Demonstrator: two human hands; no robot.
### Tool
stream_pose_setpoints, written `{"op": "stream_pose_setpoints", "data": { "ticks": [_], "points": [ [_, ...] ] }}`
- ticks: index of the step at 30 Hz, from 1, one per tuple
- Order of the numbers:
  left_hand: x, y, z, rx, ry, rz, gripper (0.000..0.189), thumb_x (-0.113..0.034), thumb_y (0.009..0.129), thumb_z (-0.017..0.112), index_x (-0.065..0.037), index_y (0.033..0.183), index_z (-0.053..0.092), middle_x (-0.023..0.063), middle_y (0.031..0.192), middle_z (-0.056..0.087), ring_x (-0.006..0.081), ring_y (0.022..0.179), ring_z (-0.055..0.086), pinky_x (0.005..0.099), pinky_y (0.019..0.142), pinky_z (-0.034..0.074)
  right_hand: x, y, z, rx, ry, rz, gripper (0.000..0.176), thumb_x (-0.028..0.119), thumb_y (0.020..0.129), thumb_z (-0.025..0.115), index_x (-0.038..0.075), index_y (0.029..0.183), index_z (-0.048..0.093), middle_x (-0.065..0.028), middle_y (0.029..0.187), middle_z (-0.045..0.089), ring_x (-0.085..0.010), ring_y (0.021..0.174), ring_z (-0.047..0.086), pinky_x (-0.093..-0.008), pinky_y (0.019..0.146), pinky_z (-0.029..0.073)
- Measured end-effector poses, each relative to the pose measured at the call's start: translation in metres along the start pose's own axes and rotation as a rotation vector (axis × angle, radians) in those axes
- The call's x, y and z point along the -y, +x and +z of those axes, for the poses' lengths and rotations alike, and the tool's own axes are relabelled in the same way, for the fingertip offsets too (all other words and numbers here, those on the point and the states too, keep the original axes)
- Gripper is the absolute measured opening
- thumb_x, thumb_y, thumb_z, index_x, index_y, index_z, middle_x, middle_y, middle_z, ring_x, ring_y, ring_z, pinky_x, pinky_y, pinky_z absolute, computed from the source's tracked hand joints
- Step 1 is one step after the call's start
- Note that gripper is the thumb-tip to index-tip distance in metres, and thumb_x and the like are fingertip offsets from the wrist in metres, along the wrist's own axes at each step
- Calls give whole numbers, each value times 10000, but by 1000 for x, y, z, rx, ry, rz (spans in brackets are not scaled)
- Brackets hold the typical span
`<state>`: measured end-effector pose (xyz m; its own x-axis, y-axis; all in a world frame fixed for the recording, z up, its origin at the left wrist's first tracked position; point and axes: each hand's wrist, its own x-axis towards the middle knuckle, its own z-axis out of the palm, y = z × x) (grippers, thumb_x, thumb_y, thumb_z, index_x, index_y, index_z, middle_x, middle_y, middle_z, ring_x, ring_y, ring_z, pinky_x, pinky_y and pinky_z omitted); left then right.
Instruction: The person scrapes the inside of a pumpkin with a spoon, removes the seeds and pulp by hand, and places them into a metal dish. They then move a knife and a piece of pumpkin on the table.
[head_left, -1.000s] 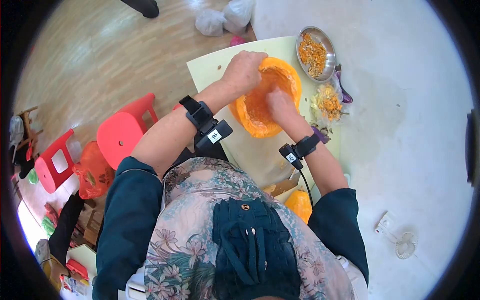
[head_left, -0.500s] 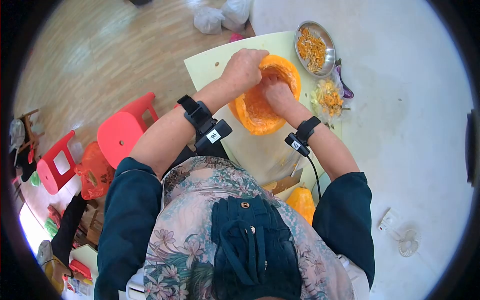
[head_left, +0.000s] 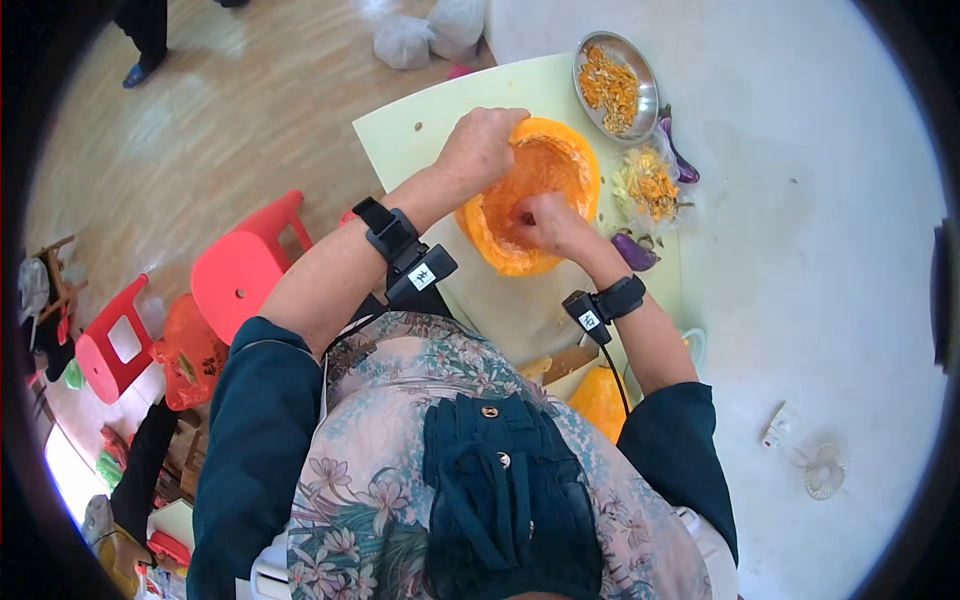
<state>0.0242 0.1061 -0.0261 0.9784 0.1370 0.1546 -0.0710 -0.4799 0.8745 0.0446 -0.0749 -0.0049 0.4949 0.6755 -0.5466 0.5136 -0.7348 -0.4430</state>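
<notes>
A hollowed pumpkin half (head_left: 508,258) stands tilted on the pale table, its orange inside facing up and stringy along the walls. My left hand (head_left: 480,148) is closed over its upper left rim, knuckles up, thumb side at the edge. Within the cavity, my right hand (head_left: 555,224) has its fingers curled near the lower wall. A small dark spot shows at those fingertips, and I cannot tell what they hold. Both wrists wear black straps with small devices.
Beyond the pumpkin, a steel bowl (head_left: 648,100) holds seeds and pulp on the table (head_left: 440,112). Beside it lie a bag of scraps (head_left: 648,188) and purple eggplants (head_left: 636,252). Another orange pumpkin piece (head_left: 600,400) sits near my body. Red stools (head_left: 240,275) stand left.
My right hand has drawn back toward me inside the pumpkin, its fingers now curled. The left hand stays on the rim. A person's legs have come into view at the upper left.
</notes>
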Motion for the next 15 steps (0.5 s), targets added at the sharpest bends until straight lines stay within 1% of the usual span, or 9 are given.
{"op": "stream_pose_setpoints", "data": {
  "ticks": [2,4,5,7,8,10,11,13,15],
  "points": [
    [0,-1,0,-28,-6,25,360,38,698,522,-12,1039,624,219,901,635,367,848,614,416,782,494,-10,0,-1,-65,30,20,145,73,690,603,-28,791,624,-203,784,629,-363,736,605,-423,674,485],
    [1,0,0,-17,15,33,355,34,701,524,-11,1039,623,217,896,637,366,840,616,417,779,495,-20,5,-3,-267,-282,5,146,63,705,583,-16,821,624,-209,830,624,-373,792,598,-431,716,482],
    [0,0,-1,-11,13,32,355,34,701,524,-11,1039,623,217,896,637,366,840,616,417,779,495,-20,6,-2,-265,-279,10,146,63,705,583,-16,821,624,-209,830,624,-373,792,598,-431,716,482],
    [-1,1,-4,41,18,-12,437,61,668,529,-10,1093,601,222,964,627,370,892,607,404,826,487,-16,11,1,-145,-355,32,159,47,718,553,-6,852,620,-220,875,614,-379,851,589,-435,749,475],
    [-1,1,-4,47,17,-14,437,61,668,529,-10,1093,601,222,964,627,370,892,607,404,826,487,-16,14,4,-143,-350,36,159,47,718,553,-6,852,620,-220,875,614,-379,851,589,-435,749,475],
    [-1,0,-4,40,28,-5,433,57,668,530,-8,1090,601,222,968,626,368,892,607,404,826,488,-18,19,13,-98,-147,-35,178,25,709,524,-14,836,641,-221,861,630,-368,837,605,-431,725,489],
    [0,0,-4,47,28,-6,433,57,668,530,-8,1090,601,222,968,626,368,892,607,404,826,488,-20,22,18,-98,-141,-32,178,25,709,524,-14,836,641,-221,861,630,-368,837,605,-431,725,489],
    [1,-1,-2,4,-1,12,435,50,666,534,-11,1091,602,223,974,625,368,893,607,402,828,488,-26,25,27,39,-37,-32,240,16,704,509,-3,893,656,-220,893,634,-371,858,603,-430,747,484],
    [1,-1,-2,3,7,13,436,45,664,538,-13,1091,603,223,977,624,368,893,606,402,826,488,-19,22,27,85,-32,-21,264,14,700,505,3,915,658,-217,899,637,-366,868,604,-429,756,482]
  ]
}}
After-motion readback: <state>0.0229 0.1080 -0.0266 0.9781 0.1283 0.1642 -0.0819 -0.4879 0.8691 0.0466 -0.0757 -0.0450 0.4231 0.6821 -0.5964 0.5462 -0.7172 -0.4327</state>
